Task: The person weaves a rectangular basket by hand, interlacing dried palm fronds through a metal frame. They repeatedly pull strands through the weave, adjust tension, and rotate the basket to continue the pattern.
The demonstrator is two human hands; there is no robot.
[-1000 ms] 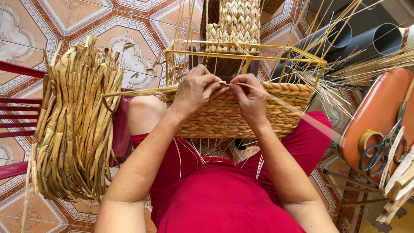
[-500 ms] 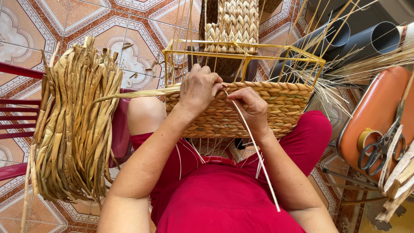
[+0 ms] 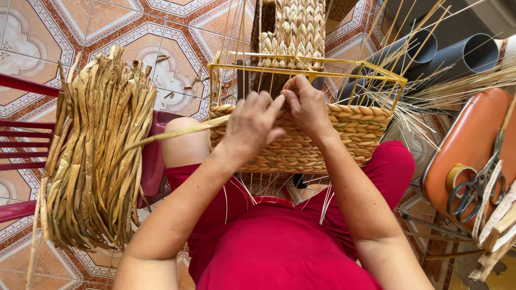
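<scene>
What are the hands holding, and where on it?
Left hand grips a straw strand near its basket end; right hand's hold cannot be told.

Red top, red shorts, bare forearms

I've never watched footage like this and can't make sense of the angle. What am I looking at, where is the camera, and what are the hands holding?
The camera sits on a person's head and looks straight down, so you see their own arms, red clothes and lap. No machine is involved, only two bare hands.

On the lap rests a half-woven basket of tan plaited fibre, built around a yellow wire frame whose upper part is bare.

The left hand and the right hand meet at the top woven row. The left grip is closed on a long flat dried-leaf strand that trails off to the left.

Left of the lap, a thick bundle of dried leaf strips lies across a red plastic chair. At the right, black-handled scissors lie on an orange seat. Below is patterned floor tile.
</scene>
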